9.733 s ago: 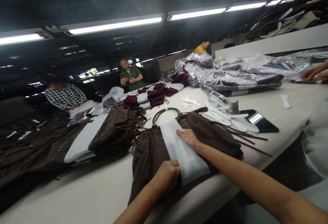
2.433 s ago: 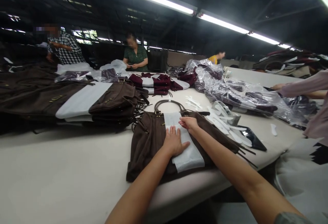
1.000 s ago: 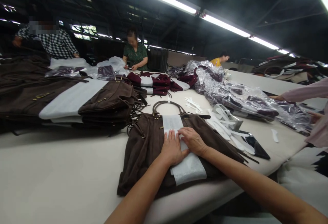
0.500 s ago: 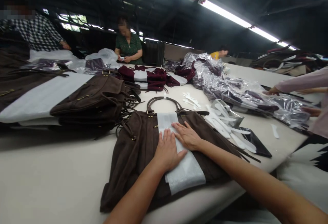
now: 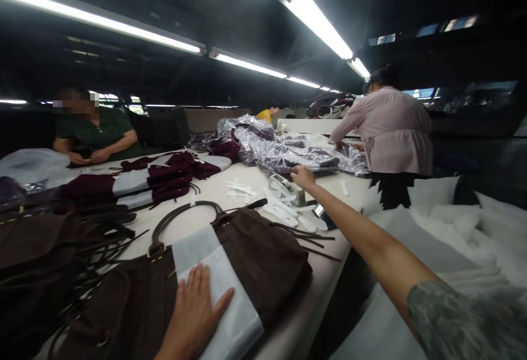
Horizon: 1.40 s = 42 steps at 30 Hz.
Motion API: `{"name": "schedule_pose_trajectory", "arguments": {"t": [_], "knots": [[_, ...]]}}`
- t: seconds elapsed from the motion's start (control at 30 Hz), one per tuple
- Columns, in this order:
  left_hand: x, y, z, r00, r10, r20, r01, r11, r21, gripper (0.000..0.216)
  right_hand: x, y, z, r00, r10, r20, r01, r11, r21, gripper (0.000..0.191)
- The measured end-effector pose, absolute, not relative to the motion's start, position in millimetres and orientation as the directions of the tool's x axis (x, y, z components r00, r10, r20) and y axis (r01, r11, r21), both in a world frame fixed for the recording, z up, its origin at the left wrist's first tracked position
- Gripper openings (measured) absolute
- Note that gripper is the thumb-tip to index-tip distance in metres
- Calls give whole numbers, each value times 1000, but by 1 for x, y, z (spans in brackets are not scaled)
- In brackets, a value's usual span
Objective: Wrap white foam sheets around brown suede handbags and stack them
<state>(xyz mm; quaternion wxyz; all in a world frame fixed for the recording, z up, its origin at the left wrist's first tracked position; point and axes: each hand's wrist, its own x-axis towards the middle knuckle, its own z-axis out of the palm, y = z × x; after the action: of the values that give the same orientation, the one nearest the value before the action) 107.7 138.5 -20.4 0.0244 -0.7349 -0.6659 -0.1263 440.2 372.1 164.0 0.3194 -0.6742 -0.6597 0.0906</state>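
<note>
A dark brown handbag (image 5: 263,261) lies flat on the table, its looped handle (image 5: 181,214) pointing away from me. A whitish wrapping sheet (image 5: 224,277) runs across its middle. My left hand (image 5: 195,305) rests flat on that sheet, fingers stretched out and thumb apart. Farther off, my right hand (image 5: 304,178) reaches over a pile of white strips (image 5: 284,203) and a shiny grey holder, with its fingers curled together. Whatever those fingers pinch, if anything, is too small to make out.
More brown bags (image 5: 37,261) are piled at left, with maroon bags (image 5: 164,176) behind. Plastic-wrapped bags (image 5: 267,146) lie across the table. One co-worker (image 5: 94,135) stands at the far left, another in pink (image 5: 395,129) at right. White sheets (image 5: 453,250) are stacked beside the table.
My right hand has left the sheet on the handbag and moved out to the white strips. My left hand stays flat on the sheet. The view has turned to the right.
</note>
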Motion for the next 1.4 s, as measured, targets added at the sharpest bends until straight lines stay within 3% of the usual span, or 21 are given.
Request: {"name": "schedule_pose_trajectory", "arguments": {"t": [0.1, 0.2, 0.37, 0.5, 0.67, 0.8, 0.93, 1.17, 1.27, 1.33, 1.4], "knots": [[103, 138, -24, 87, 974, 208, 984, -117, 137, 76, 491, 397, 156, 201, 973, 113, 761, -83, -643, 24], [103, 138, -23, 73, 982, 177, 987, -97, 129, 78, 504, 414, 136, 159, 985, -69, 680, -160, -715, 29], [111, 139, -14, -5, 999, 47, 997, 1, 75, 89, 490, 425, 119, 83, 980, -179, 568, -194, -800, 21], [116, 138, -6, -32, 999, -20, 999, 32, 31, 92, 487, 417, 130, 97, 991, -87, 501, -124, -857, 15], [110, 138, -11, 23, 999, 34, 999, -24, 42, 88, 506, 386, 141, 52, 995, 88, 439, 57, -897, 16], [104, 139, -19, 61, 992, 115, 995, -69, 75, 81, 521, 362, 120, 88, 995, 51, 456, 6, -890, 16], [103, 141, -20, 69, 992, 104, 994, -77, 74, 82, 522, 354, 83, 164, 986, 25, 485, -58, -873, 16], [121, 133, -1, -37, 999, 39, 989, 31, 144, 88, 513, 337, 75, 361, 919, 159, 586, -91, -805, 24], [131, 125, 12, -51, 998, 21, 975, 45, 217, 84, 480, 319, 99, 260, 935, 241, 504, 82, -860, 20], [134, 123, 19, -71, 997, 41, 961, 58, 271, 76, 438, 300, 117, 82, 964, 252, 294, 218, -930, 22], [135, 123, 22, -111, 991, 75, 949, 83, 304, 65, 386, 273, 128, -139, 975, 173, 108, 189, -976, 22]]}}
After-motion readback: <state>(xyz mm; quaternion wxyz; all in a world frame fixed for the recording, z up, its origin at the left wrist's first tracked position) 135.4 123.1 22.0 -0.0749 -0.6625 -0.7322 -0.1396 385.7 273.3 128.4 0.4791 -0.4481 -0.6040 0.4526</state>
